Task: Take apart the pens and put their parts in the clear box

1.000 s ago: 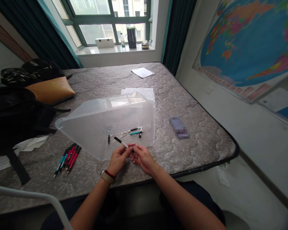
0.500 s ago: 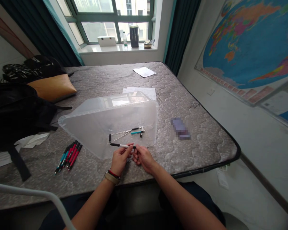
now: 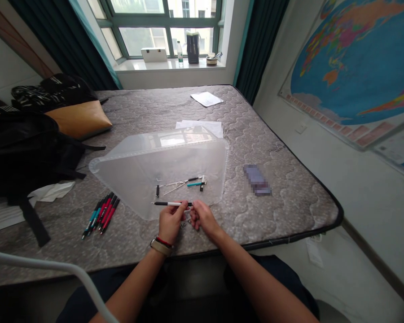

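Note:
My left hand (image 3: 170, 223) pinches a black-and-white pen (image 3: 164, 204) by its white part, its thin tip pointing left. At the pen's black right end, the fingers of my right hand (image 3: 204, 216) are closed on it. Just beyond both hands lies a translucent plastic bin (image 3: 131, 168) tipped on its side. Inside it are pen parts: a short black piece (image 3: 157, 191), thin rods (image 3: 175, 186), a teal piece (image 3: 195, 184) and a small black-and-white piece (image 3: 202, 186). Small dark bits on the mattress are partly hidden behind my fingers.
Several red, black and teal pens (image 3: 100, 215) lie left of the bin on the patterned mattress (image 3: 256, 224). A blurred phone-like object (image 3: 256, 180) is at the right. Papers (image 3: 207, 98) lie farther back, a black backpack (image 3: 23, 152) at the left. A pale curved tube (image 3: 54, 264) crosses the lower left.
The pen has turned slightly and lies nearly level, both hands still on it. The whole view has shifted a little; the bin and the other pens keep their places on the mattress.

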`<state>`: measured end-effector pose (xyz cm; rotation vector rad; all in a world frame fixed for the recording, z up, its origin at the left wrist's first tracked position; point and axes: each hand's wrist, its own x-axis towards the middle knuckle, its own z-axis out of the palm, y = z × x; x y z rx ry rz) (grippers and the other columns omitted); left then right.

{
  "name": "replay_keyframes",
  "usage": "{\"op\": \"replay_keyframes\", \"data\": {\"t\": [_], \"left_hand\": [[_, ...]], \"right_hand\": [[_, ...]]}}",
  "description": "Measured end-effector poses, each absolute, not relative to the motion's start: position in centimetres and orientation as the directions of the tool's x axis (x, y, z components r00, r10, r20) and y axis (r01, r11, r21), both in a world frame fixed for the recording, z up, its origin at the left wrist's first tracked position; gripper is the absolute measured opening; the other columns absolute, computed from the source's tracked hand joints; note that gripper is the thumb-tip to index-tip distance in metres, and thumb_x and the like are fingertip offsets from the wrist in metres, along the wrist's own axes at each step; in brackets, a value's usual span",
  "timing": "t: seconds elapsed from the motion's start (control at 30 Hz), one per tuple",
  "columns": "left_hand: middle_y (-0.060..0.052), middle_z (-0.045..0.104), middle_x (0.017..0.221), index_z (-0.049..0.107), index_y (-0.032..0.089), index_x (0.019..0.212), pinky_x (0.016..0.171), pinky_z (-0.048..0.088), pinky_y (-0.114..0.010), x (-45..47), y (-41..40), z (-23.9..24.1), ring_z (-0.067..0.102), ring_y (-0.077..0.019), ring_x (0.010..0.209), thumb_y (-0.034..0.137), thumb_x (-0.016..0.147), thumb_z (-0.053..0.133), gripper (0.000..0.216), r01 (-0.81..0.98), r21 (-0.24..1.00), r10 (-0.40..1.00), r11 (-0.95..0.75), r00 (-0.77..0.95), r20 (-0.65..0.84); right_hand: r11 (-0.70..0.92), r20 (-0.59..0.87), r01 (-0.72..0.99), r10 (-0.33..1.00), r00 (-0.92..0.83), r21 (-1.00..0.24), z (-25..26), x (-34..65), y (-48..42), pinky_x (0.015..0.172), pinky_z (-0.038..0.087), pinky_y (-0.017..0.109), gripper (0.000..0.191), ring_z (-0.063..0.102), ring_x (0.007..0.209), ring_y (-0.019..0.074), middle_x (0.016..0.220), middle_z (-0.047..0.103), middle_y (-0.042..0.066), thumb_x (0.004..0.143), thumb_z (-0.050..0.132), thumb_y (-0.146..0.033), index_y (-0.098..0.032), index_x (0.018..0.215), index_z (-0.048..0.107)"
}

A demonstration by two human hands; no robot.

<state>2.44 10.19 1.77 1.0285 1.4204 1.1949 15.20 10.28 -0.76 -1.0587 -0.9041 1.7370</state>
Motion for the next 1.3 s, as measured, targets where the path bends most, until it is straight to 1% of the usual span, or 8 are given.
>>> {"op": "replay_keyframes", "data": {"t": [0.17,0.43,0.57,0.67,0.83,1.03,1.17,1.3], "left_hand": [[-0.003,0.068,0.069,0.071,0.012,0.089,0.049,0.043,-0.022,2.7,10.1,1.9,0.054,-0.0098,0.05,0.048,0.073,0.073,0.04,-0.037,0.989,0.986,0.145,-0.081,-0.148],[-0.003,0.067,0.07,0.067,0.012,0.09,0.05,0.045,-0.022,2.7,10.1,1.7,0.055,-0.0097,0.051,0.045,0.077,0.071,0.035,-0.04,0.993,0.992,0.115,-0.049,-0.116],[-0.002,0.067,0.07,0.065,0.013,0.092,0.05,0.045,-0.021,2.6,10.1,2.0,0.055,-0.0101,0.052,0.046,0.078,0.07,0.036,-0.032,0.994,0.993,0.101,-0.058,-0.102],[-0.002,0.067,0.069,0.065,0.014,0.093,0.05,0.045,-0.021,2.6,10.1,2.1,0.056,-0.0101,0.052,0.046,0.078,0.07,0.037,-0.038,0.993,0.991,0.109,-0.072,-0.112],[-0.001,0.066,0.069,0.065,0.014,0.09,0.05,0.044,-0.022,2.7,10.0,2.1,0.055,-0.0098,0.051,0.048,0.076,0.07,0.037,-0.049,0.99,0.991,0.13,-0.027,-0.131],[-0.002,0.067,0.069,0.065,0.014,0.089,0.05,0.043,-0.021,2.7,9.9,2.3,0.054,-0.0095,0.052,0.047,0.079,0.068,0.035,-0.024,0.992,0.992,0.125,-0.008,-0.126],[-0.002,0.068,0.07,0.065,0.014,0.087,0.051,0.044,-0.021,2.7,9.9,2.2,0.055,-0.0093,0.052,0.047,0.079,0.068,0.035,-0.028,0.991,0.991,0.132,-0.001,-0.132],[-0.002,0.068,0.072,0.064,0.014,0.089,0.049,0.043,-0.021,2.8,10.0,2.2,0.055,-0.0091,0.051,0.048,0.077,0.07,0.037,-0.085,0.982,0.986,0.166,-0.011,-0.168]], "right_hand": [[-0.423,-0.329,-0.366,0.898,-0.292,-0.829,-0.5,16.1,10.6,0.034,0.017,0.02,0.051,0.032,0.034,0.0067,0.043,0.028,-0.009,0.085,0.051,-0.064,-0.022,0.058,0.037],[-0.448,-0.311,-0.364,0.872,-0.377,-0.817,0.0,16.9,10.5,0.036,0.026,0.02,0.047,0.039,0.035,0.0079,0.04,0.035,-0.009,0.085,0.054,-0.061,-0.019,0.065,0.05],[-0.387,-0.269,-0.384,0.906,-0.327,-0.838,0.5,16.9,10.4,0.039,0.033,0.018,0.037,0.047,0.043,0.0079,0.054,0.048,-0.008,0.082,0.062,-0.055,-0.019,0.077,0.053],[-0.438,-0.305,-0.385,0.882,-0.358,-0.812,0.6,16.8,10.3,0.04,0.036,0.018,0.038,0.054,0.05,0.0099,0.066,0.058,-0.005,0.082,0.061,-0.057,-0.022,0.091,0.053],[-0.429,-0.309,-0.345,0.884,-0.351,-0.835,0.1,16.7,10.5,0.037,0.031,0.019,0.047,0.046,0.042,0.0093,0.052,0.046,-0.005,0.087,0.048,-0.062,-0.019,0.07,0.053],[-0.353,-0.271,-0.285,0.918,-0.291,-0.891,0.0,16.9,10.8,0.039,0.036,0.021,0.036,0.052,0.048,0.0119,0.061,0.055,-0.002,0.085,0.055,-0.055,-0.021,0.076,0.057],[-0.324,-0.248,-0.264,0.926,-0.283,-0.908,0.3,16.8,10.7,0.036,0.029,0.022,0.049,0.04,0.037,0.0096,0.045,0.04,-0.005,0.087,0.048,-0.061,-0.021,0.059,0.047],[-0.32,-0.233,-0.308,0.929,-0.287,-0.896,0.7,16.8,10.6,0.037,0.031,0.021,0.036,0.044,0.042,0.0098,0.054,0.045,-0.006,0.083,0.058,-0.055,-0.021,0.071,0.052]]}}
